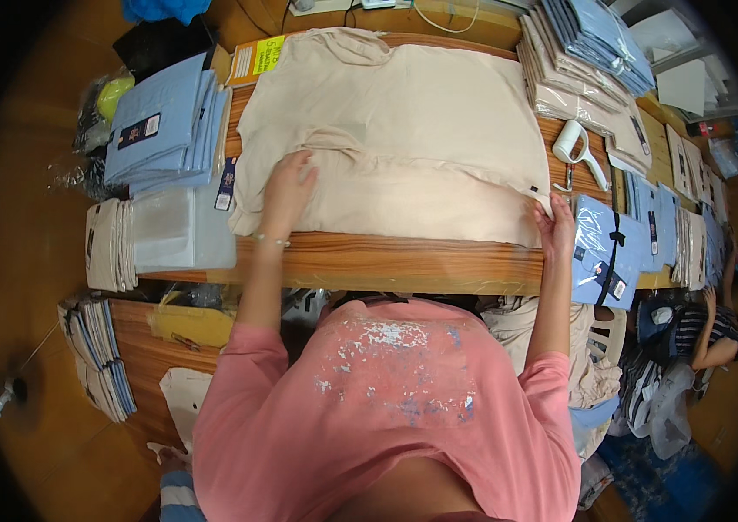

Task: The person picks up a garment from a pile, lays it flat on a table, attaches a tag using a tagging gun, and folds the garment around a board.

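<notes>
A beige cloth garment (439, 113) lies spread out on the wooden table (404, 261), its lower part turned over along a long crease. My left hand (289, 190) rests on the garment's left part, fingers apart and slightly bent, just below a rumpled fold. At the lower right corner, by a small dark label, my right hand (556, 228) pinches the edge of the cloth between thumb and fingers. A hang tag (225, 184) in dark colours sticks out beside the garment's left edge.
Folded blue garments (156, 122) and clear plastic bags (164, 230) stand at the left. A white handheld tool (580, 152) lies right of the garment, near bagged beige stacks (569, 83) and a blue packet (602, 248). Another person (713, 335) is at far right.
</notes>
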`<action>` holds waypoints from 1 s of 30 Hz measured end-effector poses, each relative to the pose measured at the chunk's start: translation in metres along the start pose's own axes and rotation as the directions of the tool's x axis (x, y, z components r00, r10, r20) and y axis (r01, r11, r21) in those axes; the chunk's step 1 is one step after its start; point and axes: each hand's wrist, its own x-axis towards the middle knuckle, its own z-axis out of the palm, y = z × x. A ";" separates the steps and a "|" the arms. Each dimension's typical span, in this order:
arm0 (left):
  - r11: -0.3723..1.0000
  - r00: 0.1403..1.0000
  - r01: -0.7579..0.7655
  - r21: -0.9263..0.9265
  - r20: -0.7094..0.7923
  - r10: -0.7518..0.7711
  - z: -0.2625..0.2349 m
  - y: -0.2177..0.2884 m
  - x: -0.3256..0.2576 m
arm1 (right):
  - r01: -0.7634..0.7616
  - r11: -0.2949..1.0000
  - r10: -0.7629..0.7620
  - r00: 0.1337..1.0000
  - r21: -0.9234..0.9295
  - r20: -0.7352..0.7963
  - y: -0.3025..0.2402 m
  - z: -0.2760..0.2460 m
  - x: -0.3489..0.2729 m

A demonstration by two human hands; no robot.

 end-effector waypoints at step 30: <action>0.877 0.928 -0.357 0.321 0.014 0.372 0.101 -0.035 0.088 | 0.496 0.339 -0.466 0.827 -0.799 0.316 0.058 0.084 0.040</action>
